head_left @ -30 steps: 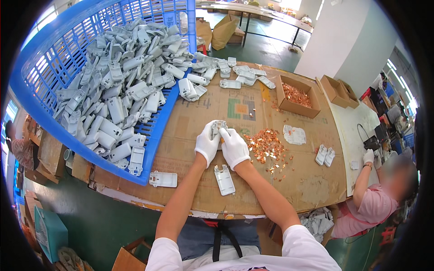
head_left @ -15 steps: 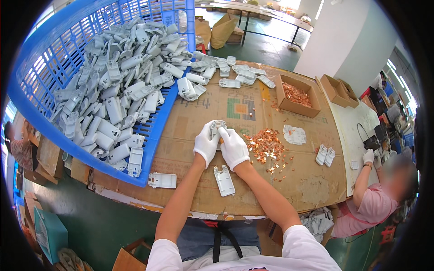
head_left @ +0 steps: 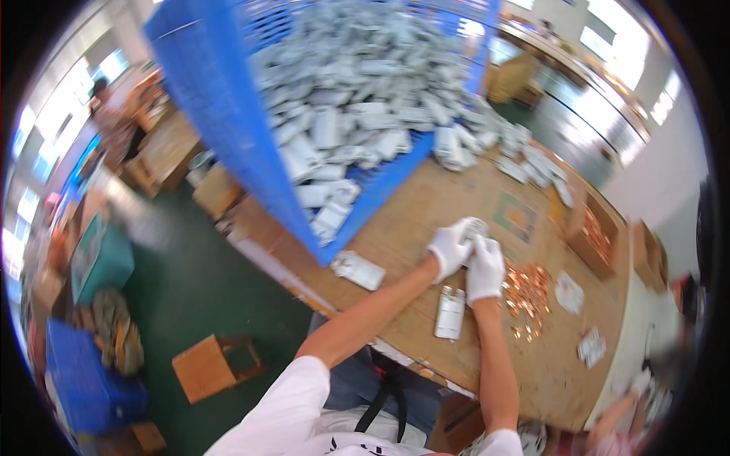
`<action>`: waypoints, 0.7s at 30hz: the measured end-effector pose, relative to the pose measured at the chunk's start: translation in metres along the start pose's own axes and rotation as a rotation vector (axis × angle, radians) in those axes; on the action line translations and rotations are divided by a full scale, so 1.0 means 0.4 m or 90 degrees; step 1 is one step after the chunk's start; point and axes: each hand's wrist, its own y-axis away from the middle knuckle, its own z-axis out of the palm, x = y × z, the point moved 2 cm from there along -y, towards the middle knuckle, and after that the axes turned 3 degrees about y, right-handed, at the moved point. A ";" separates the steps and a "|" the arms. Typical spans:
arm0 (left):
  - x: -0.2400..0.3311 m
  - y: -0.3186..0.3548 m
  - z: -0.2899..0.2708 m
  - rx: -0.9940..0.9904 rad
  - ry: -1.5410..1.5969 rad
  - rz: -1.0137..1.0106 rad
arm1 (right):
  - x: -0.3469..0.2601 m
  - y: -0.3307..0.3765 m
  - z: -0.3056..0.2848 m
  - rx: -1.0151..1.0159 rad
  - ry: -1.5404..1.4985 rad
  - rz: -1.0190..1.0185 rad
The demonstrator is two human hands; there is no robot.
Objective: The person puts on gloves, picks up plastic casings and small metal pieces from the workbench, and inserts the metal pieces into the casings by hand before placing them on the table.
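Both my hands wear white gloves and meet over the cardboard-covered table. My left hand [head_left: 452,246] is closed around a small light-grey plastic casing [head_left: 476,226]. My right hand [head_left: 485,270] is closed at the near side of the same casing, its fingertips pressed to it; blur hides whether it also pinches a small piece. Just right of it lies a loose heap of small copper-coloured metal pieces [head_left: 528,287]. A casing [head_left: 450,313] with its hollow side up lies below my hands. Another casing [head_left: 357,270] lies left of my left forearm, by the basket corner.
A big blue plastic basket [head_left: 213,114] heaped with grey casings [head_left: 357,99] stands at the far left. More casings [head_left: 528,163] lie along the far edge. To the right are a cardboard box [head_left: 591,235] of copper pieces, a white patch [head_left: 569,293], casings [head_left: 591,348] and a co-worker's arm [head_left: 612,422].
The view has swung to the left, so the table and hands appear further right and more floor shows. My hands stay together on the casing.
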 end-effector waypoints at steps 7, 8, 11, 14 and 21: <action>0.010 0.016 0.007 -0.033 -0.014 -0.001 | 0.016 0.021 -0.003 0.014 -0.036 0.040; -0.009 0.006 0.013 -0.008 0.017 0.050 | -0.001 0.006 0.001 0.009 -0.007 0.020; 0.026 0.005 -0.018 0.007 0.101 -0.010 | -0.039 -0.015 0.004 0.004 0.011 0.030; 0.007 -0.006 -0.051 0.063 -0.029 0.013 | -0.041 -0.023 0.027 0.048 -0.064 -0.002; 0.003 -0.015 0.014 0.036 0.036 -0.012 | -0.008 -0.005 -0.022 0.030 -0.023 0.035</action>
